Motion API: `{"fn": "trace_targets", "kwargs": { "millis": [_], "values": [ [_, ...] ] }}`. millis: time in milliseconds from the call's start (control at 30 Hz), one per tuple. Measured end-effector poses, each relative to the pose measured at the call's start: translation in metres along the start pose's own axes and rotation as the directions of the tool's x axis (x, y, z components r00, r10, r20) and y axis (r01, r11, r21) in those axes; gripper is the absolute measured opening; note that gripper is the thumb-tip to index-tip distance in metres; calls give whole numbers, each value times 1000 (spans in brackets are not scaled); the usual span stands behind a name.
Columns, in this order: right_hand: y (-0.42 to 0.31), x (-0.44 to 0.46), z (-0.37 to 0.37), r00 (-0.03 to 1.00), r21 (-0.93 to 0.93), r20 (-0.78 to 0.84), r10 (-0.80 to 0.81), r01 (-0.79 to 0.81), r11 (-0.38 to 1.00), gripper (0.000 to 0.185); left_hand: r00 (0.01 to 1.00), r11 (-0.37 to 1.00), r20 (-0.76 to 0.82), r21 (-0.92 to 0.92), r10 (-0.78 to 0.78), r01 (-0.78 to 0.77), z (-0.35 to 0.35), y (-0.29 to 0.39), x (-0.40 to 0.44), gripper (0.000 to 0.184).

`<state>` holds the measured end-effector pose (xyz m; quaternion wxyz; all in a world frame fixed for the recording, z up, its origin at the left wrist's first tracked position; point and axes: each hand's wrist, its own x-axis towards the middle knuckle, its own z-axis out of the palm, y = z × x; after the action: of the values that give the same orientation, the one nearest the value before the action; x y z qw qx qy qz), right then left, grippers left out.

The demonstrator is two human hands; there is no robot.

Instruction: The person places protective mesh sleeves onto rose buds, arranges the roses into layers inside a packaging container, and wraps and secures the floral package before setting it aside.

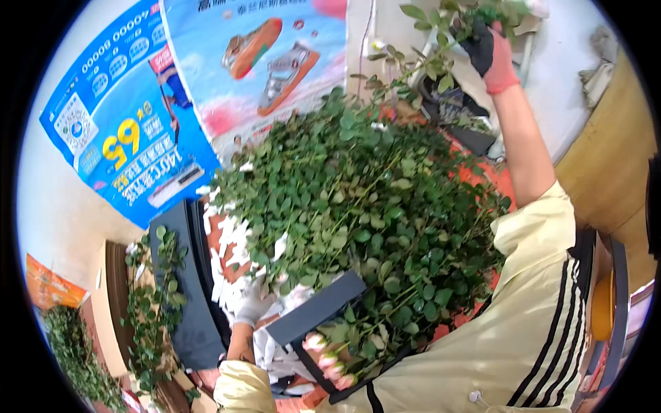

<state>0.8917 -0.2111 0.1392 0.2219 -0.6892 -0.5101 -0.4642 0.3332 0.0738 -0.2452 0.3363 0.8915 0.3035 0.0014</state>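
My right hand, in a red and black glove, is raised at the top right with its fingers closed round leafy stems. A white glove covers my left hand, low on the left side of the pile, beside small white pieces; its fingers are too unclear to read. Between the hands spreads a large heap of green rose stems. Near my body, a dark box holds several pink roses with their leaves.
Posters cover the wall behind. On the left are a black box, cardboard and more greenery. A white chair stands at the upper right, near a wooden panel.
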Motion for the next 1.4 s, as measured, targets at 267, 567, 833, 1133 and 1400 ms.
{"fn": "trace_targets", "kwargs": {
  "millis": [267, 567, 833, 1133, 1400],
  "values": [
    [-159, -34, -40, 901, 936, 349, 256, -348, -51, 42, 710, 867, -663, -185, 238, -463, -96, 147, -30, 51],
    [-338, -121, -36, 827, 839, 129, -547, 203, 505, 55, 415, 620, -662, 97, 625, -779, -128, 303, -174, 40],
    [-368, -140, -105, 876, 935, 350, -332, -303, 184, 66, 121, 613, -915, 156, 385, -774, -65, 290, -182, 25],
    [-373, -174, -117, 950, 888, 95, -296, 53, 457, 67, 145, 598, -775, 338, 615, -726, -55, 309, -210, 40],
    [-379, -172, -138, 966, 843, 57, -253, 89, 530, 63, 231, 691, -780, 324, 582, -647, -59, 319, -222, 29]
  ]
}}
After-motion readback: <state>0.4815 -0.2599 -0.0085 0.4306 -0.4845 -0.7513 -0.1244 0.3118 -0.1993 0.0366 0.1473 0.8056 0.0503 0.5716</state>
